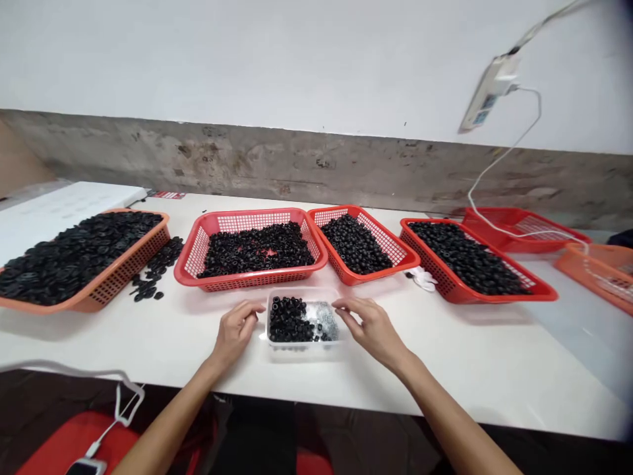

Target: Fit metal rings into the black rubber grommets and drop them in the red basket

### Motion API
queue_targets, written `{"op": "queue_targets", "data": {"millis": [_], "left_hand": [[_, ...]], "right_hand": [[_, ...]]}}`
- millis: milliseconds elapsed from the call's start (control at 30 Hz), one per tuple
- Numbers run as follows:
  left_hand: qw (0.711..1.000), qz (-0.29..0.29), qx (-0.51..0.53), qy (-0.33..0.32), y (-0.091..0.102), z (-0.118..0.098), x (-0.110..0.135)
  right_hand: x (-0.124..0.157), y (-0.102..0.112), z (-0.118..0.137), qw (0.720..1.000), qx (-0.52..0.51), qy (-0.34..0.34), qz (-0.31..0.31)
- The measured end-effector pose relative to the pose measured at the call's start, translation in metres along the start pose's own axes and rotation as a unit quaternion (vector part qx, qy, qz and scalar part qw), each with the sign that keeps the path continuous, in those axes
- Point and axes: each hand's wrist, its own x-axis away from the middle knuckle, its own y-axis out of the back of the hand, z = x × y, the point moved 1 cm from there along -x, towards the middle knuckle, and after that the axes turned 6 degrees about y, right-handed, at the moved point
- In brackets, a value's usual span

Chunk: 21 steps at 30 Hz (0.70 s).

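A clear plastic container (301, 354) sits on the white table in front of me. Small black ring-like parts (287, 318) fill its left side, and a heap of tiny silvery pieces (325, 316) lies on the right. My left hand (236, 332) is at the container's left edge, fingers curled and index fingertip against the rim. At the opposite side, my right hand (372, 332) has thumb and forefinger closed at the right rim. Whether a tiny piece is between those fingertips cannot be made out.
Behind the container stand a pink-red basket (252, 280) and two red baskets (346, 274) (448, 290), all holding black parts. An orange basket (131, 264) of black discs is at left, with loose discs (147, 288) beside it. A white cable (494, 161) hangs at right.
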Motion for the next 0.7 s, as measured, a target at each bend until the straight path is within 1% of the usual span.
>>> {"op": "queue_targets", "data": {"millis": [100, 133, 233, 300, 367, 433, 500, 600, 700], "left_hand": [[0.998, -0.051, 0.001, -0.031, -0.002, -0.016, -0.023], [0.997, -0.055, 0.006, -0.046, -0.004, -0.023, -0.033], [0.994, -0.029, 0.025, -0.099, -0.016, -0.046, -0.062], [0.989, 0.005, 0.031, -0.144, -0.026, -0.058, -0.078], [0.981, 0.036, 0.039, -0.186, -0.037, -0.065, -0.087], [0.975, 0.054, 0.044, -0.210, -0.045, -0.064, -0.089], [0.972, 0.062, 0.040, -0.222, -0.049, -0.061, -0.086], [0.970, 0.077, 0.021, -0.230, -0.049, -0.056, -0.077], [0.967, 0.094, 0.006, -0.238, -0.045, -0.055, -0.071]], "right_hand": [[-0.030, -0.018, 0.011, 0.995, 0.022, 0.029, 0.091], [-0.039, -0.025, 0.015, 0.992, 0.035, 0.035, 0.118], [-0.057, -0.044, 0.023, 0.980, 0.076, 0.036, 0.179], [-0.061, -0.051, 0.026, 0.973, 0.097, 0.027, 0.208], [-0.060, -0.053, 0.027, 0.967, 0.106, 0.018, 0.229], [-0.055, -0.051, 0.027, 0.964, 0.104, 0.013, 0.245], [-0.051, -0.048, 0.029, 0.963, 0.090, 0.010, 0.253], [-0.049, -0.041, 0.029, 0.967, 0.048, 0.000, 0.252], [-0.052, -0.030, 0.024, 0.973, -0.005, -0.017, 0.228]]}}
